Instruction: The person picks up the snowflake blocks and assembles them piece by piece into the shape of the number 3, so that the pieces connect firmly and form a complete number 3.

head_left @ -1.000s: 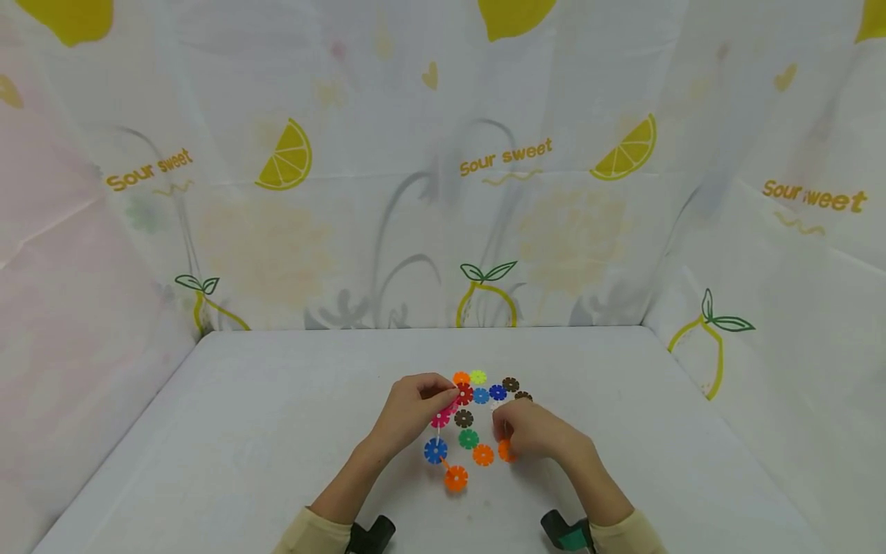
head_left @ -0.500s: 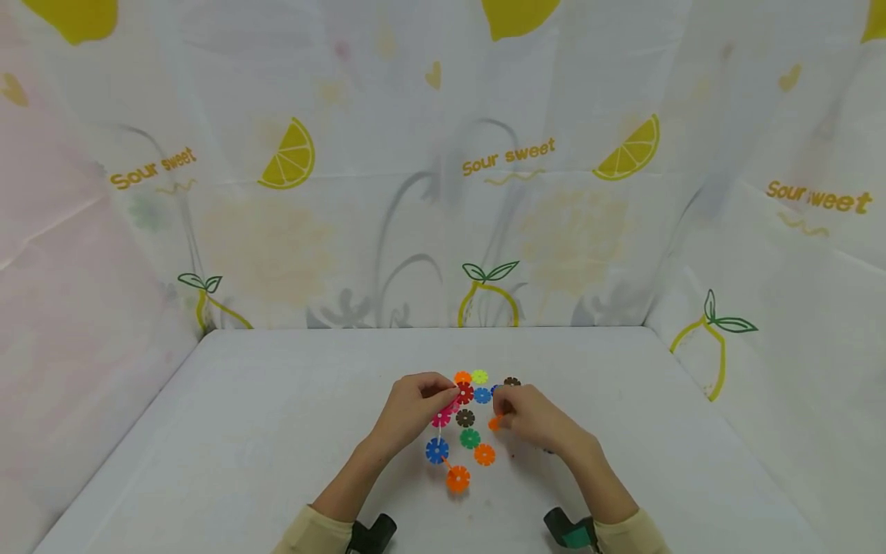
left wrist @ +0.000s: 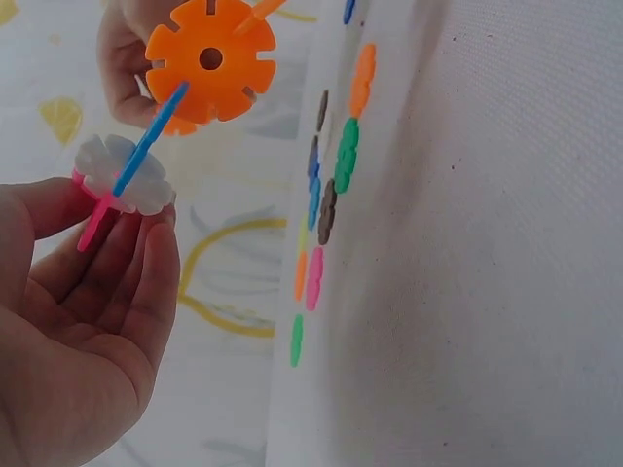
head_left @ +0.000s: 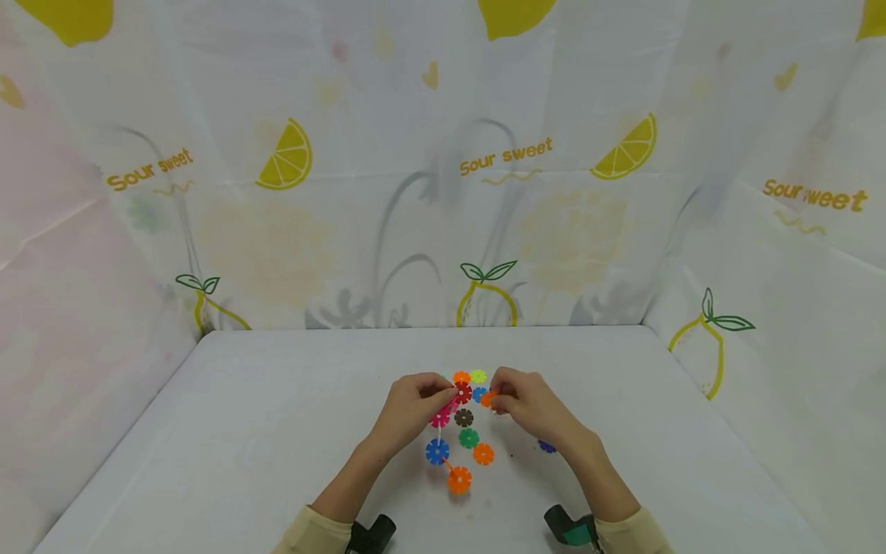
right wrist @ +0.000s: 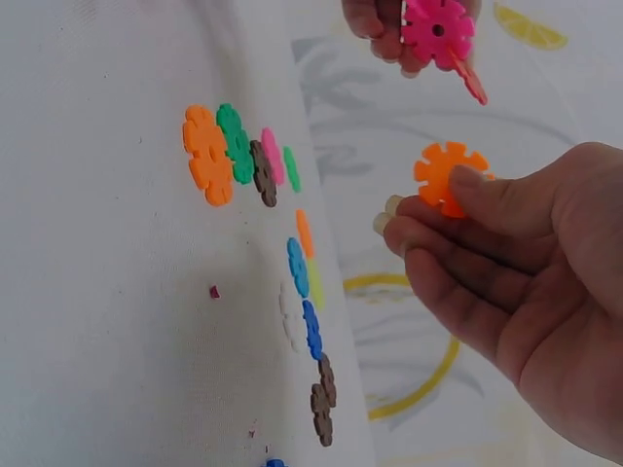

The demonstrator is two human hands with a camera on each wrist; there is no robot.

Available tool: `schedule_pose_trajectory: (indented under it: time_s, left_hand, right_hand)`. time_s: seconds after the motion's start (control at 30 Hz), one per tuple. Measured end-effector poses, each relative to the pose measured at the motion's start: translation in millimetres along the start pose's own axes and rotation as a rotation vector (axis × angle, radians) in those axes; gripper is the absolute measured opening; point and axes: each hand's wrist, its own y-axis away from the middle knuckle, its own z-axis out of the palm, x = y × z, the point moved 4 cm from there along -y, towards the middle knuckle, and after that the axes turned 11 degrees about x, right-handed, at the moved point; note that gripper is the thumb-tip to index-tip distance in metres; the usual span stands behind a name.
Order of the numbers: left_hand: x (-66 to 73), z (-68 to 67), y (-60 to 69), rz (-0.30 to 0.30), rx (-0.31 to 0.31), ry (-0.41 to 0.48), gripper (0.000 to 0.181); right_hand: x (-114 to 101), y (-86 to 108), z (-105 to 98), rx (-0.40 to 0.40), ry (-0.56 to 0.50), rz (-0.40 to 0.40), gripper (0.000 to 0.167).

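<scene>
My left hand (head_left: 418, 412) holds a joined chain of slotted plastic snowflake discs, with thumb and fingertips pinching a pink disc at one end. In the left wrist view the chain shows a white disc (left wrist: 136, 185), a blue disc (left wrist: 151, 138) edge-on and an orange disc (left wrist: 210, 58) beyond it. A red disc (head_left: 461, 392) shows at the left fingertips in the head view. Facing it, my right hand (head_left: 536, 408) pinches a loose orange disc (right wrist: 435, 173) between thumb and fingers. A small space separates this disc from the chain.
Loose discs lie on the white table (head_left: 277, 431): green (head_left: 468, 438), brown (head_left: 464, 418), orange (head_left: 484, 454), yellow (head_left: 478, 376) and others. A dark blue disc (head_left: 547, 446) lies by the right wrist. Printed cloth (head_left: 388, 192) hangs behind and at the sides.
My right hand has picked up the orange disc from the table and brought it up and away from me, closer to the left hand. The left hand stays almost still with the chain.
</scene>
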Motion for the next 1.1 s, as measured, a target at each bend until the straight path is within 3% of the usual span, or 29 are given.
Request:
schedule_pose_trajectory:
  time_s: [0.4,0.73,1.1]
  left_hand:
    - [2.0,1.0,0.4,0.021,-0.02,0.025,0.017]
    - [4.4,2.2,2.2,0.014,-0.034,0.033,0.018]
    - [3.4,4.2,2.2,-0.006,-0.028,0.041,0.021]
  right_hand:
    - [-13.9,0.7,-6.4,0.118,-0.034,-0.135,0.007]
    - [-20.0,1.8,-4.7,0.143,-0.029,-0.191,0.01]
    - [-26.6,4.4,-0.8,0.212,0.002,-0.314,0.013]
